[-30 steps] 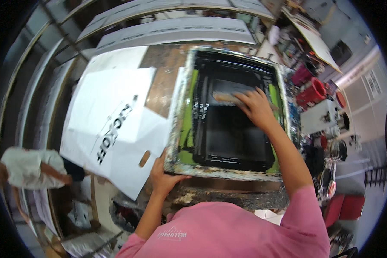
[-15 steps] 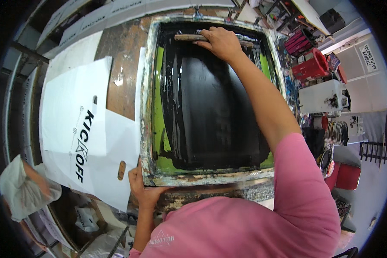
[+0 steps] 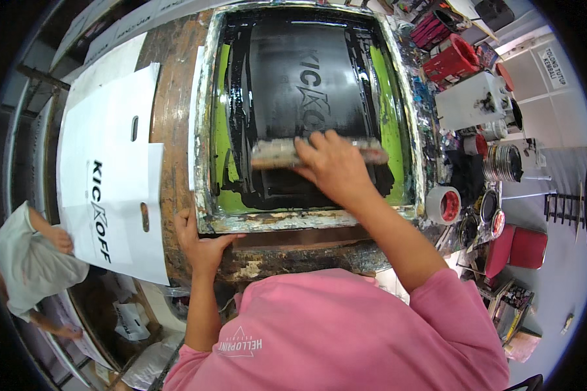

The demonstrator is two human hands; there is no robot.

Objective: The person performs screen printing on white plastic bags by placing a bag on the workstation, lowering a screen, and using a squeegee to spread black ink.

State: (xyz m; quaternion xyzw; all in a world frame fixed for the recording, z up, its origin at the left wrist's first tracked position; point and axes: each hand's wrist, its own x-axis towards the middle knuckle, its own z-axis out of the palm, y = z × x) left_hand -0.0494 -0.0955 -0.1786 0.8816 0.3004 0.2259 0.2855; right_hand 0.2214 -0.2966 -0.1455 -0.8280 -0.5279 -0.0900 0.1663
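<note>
My right hand (image 3: 340, 171) is closed round the squeegee (image 3: 274, 154), which lies crosswise on the mesh in the near half of the screen printing frame (image 3: 203, 150). Black ink (image 3: 274, 42) coats the mesh, with dark lettering showing through beyond the squeegee. Green mesh (image 3: 390, 104) shows along both sides. At the frame's near left corner, my left hand (image 3: 201, 246) grips the wood, thumb along the front edge and fingers up the left side. White printed sheets (image 3: 120, 146) with handle slots lie to the left, apart from my hand.
At the far left stands another person, whose hand (image 3: 60, 240) is near the sheets. A tape roll (image 3: 443, 204), a white jug (image 3: 466, 99), a red bucket (image 3: 451, 60) and stacked lids (image 3: 502, 163) crowd the right side. A red chair (image 3: 527, 247) stands beyond.
My right hand has drawn the squeegee from the far end of the screen toward me, and lettering now shows behind it. My left hand stays at the corner. The other person's arm has moved.
</note>
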